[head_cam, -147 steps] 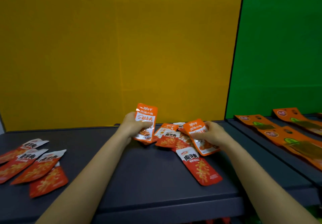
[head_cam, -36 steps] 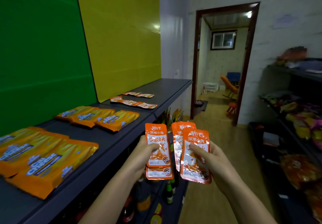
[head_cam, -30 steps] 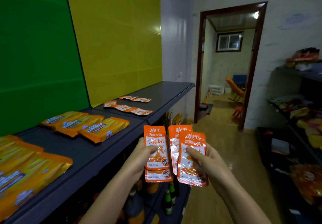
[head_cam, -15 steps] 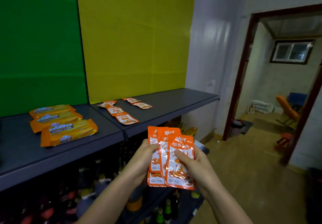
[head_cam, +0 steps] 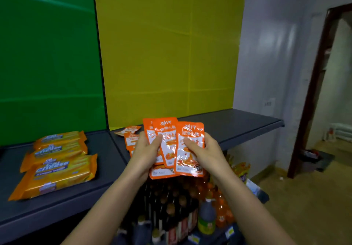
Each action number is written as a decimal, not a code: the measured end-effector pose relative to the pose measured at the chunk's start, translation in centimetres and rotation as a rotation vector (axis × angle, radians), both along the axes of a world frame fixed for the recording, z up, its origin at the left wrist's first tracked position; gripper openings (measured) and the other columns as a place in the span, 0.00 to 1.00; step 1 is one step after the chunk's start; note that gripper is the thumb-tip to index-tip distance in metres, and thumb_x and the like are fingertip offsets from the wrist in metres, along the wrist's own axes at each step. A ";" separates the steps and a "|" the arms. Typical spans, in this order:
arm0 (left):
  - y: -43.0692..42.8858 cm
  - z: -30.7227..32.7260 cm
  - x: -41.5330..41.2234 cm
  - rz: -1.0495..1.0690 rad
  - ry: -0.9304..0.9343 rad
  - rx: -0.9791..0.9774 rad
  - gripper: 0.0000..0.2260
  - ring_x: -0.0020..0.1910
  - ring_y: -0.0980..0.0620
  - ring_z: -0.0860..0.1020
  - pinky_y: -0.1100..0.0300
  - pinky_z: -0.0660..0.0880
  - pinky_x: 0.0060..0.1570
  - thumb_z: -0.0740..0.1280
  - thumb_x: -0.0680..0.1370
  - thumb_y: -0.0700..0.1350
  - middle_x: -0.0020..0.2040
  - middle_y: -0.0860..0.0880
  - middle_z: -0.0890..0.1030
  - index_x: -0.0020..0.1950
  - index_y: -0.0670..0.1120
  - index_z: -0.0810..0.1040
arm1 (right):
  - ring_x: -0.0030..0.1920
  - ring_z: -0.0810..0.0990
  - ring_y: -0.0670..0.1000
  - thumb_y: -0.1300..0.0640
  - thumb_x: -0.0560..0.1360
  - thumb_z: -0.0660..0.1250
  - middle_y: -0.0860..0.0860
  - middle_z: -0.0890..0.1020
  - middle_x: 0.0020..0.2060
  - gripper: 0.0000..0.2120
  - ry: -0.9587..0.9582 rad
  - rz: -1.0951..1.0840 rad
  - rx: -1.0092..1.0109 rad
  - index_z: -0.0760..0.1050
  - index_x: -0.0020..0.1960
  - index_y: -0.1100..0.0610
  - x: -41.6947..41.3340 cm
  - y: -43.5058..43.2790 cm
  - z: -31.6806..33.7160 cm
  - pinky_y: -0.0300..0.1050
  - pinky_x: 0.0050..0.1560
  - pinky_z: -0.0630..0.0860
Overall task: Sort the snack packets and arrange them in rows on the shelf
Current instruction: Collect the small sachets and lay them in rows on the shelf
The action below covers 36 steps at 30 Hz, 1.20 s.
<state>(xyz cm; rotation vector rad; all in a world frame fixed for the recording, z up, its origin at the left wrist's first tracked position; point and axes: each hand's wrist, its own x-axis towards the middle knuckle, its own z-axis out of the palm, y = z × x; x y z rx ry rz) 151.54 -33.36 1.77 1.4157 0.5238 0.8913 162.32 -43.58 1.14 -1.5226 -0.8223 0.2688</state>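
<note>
A fan of orange snack packets (head_cam: 172,145) sits in a two-handed grip, held upright in front of the shelf edge. The left hand (head_cam: 145,150) closes on the rear packets, thumb across their faces; the right hand (head_cam: 204,152) pinches the front packet (head_cam: 189,149), fingers spread over it. At least four packets overlap in the grip. Their white Chinese lettering is too blurred to read with confidence.

Just behind the grip, a few matching orange packets (head_cam: 130,135) already lie on the dark shelf (head_cam: 238,124) under the yellow panel, so that row looks begun but short. Left of the grip, larger wafer packs (head_cam: 57,166) marked "Cal Cheese" lie in a file under the green panel. Below the grip stand bottles (head_cam: 171,206). The held packets are still to be laid down; right of the grip, the shelf is bare.
</note>
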 end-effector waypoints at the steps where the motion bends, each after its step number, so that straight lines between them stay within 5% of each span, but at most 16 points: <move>1: 1.0 0.6 0.3 0.034 -0.009 0.002 0.04 0.42 0.49 0.80 0.53 0.78 0.45 0.60 0.80 0.42 0.54 0.43 0.81 0.50 0.50 0.73 | 0.49 0.83 0.53 0.54 0.73 0.70 0.52 0.84 0.48 0.04 -0.015 -0.002 0.008 0.75 0.44 0.48 1.1 0.9 0.5 0.56 0.57 0.78; 5: 4.9 1.9 1.2 0.166 0.027 -0.006 0.10 0.36 0.51 0.80 0.58 0.77 0.33 0.60 0.80 0.43 0.50 0.43 0.81 0.60 0.44 0.71 | 0.51 0.82 0.53 0.54 0.70 0.72 0.53 0.83 0.50 0.11 -0.014 -0.015 -0.015 0.71 0.48 0.50 6.4 4.1 1.7 0.54 0.57 0.78; 9: 7.1 2.2 1.5 0.265 0.060 0.012 0.05 0.33 0.51 0.79 0.58 0.75 0.32 0.60 0.80 0.43 0.40 0.48 0.80 0.45 0.50 0.71 | 0.54 0.81 0.53 0.52 0.69 0.74 0.54 0.81 0.55 0.20 -0.083 0.039 -0.274 0.70 0.56 0.54 10.4 7.3 0.3 0.51 0.58 0.76; 12: 8.0 2.1 2.1 0.328 0.082 0.006 0.02 0.36 0.50 0.79 0.56 0.74 0.33 0.60 0.80 0.45 0.40 0.48 0.80 0.48 0.48 0.71 | 0.56 0.80 0.52 0.51 0.69 0.74 0.53 0.80 0.57 0.26 -0.130 0.105 -0.383 0.69 0.62 0.57 12.0 9.4 -1.0 0.51 0.60 0.75; 17: 7.8 2.0 4.4 0.424 0.138 0.024 0.05 0.30 0.52 0.81 0.59 0.76 0.28 0.60 0.80 0.45 0.39 0.47 0.81 0.53 0.45 0.72 | 0.57 0.79 0.52 0.47 0.71 0.71 0.53 0.80 0.58 0.26 -0.284 0.174 -0.474 0.68 0.63 0.56 14.3 11.4 -2.5 0.47 0.58 0.75; 27: 5.7 1.1 9.5 0.559 0.191 -0.008 0.13 0.43 0.47 0.81 0.47 0.78 0.49 0.61 0.79 0.48 0.48 0.45 0.82 0.62 0.44 0.71 | 0.60 0.75 0.54 0.38 0.74 0.61 0.54 0.73 0.60 0.29 -0.633 0.205 -0.580 0.67 0.64 0.58 16.2 11.4 -2.8 0.45 0.54 0.73; 31: 4.9 0.9 11.5 0.594 0.178 -0.039 0.10 0.39 0.48 0.81 0.54 0.77 0.38 0.61 0.79 0.47 0.48 0.44 0.82 0.59 0.45 0.71 | 0.61 0.74 0.57 0.37 0.77 0.53 0.55 0.72 0.61 0.28 -0.764 0.219 -0.552 0.68 0.65 0.58 17.7 10.6 -1.6 0.50 0.54 0.71; 36: 5.4 1.0 14.9 0.573 0.171 -0.058 0.11 0.40 0.48 0.81 0.56 0.78 0.36 0.63 0.79 0.46 0.50 0.43 0.82 0.60 0.44 0.71 | 0.56 0.78 0.51 0.34 0.75 0.51 0.47 0.81 0.54 0.22 -0.452 0.499 -0.321 0.74 0.55 0.47 19.6 11.8 0.6 0.50 0.59 0.73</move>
